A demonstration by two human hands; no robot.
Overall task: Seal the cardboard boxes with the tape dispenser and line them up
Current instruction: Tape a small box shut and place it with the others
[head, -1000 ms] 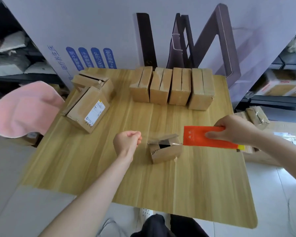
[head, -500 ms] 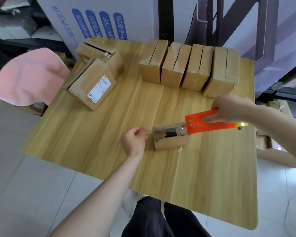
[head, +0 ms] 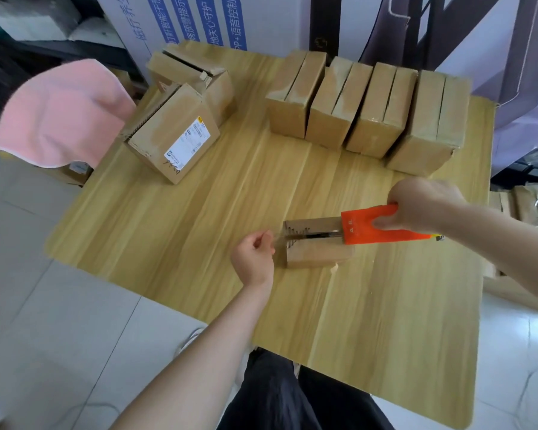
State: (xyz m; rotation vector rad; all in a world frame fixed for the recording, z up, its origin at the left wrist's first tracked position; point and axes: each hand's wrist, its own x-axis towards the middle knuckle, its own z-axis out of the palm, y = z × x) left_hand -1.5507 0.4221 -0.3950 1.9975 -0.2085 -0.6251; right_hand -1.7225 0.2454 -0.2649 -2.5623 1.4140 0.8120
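Grips: right [head: 423,203], dispenser [head: 364,231]; left [head: 252,257], tape [head: 278,238]

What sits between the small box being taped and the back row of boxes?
Nothing visible: bare table separates the small box from the row of boxes. The right hand holds the tape dispenser on its top.
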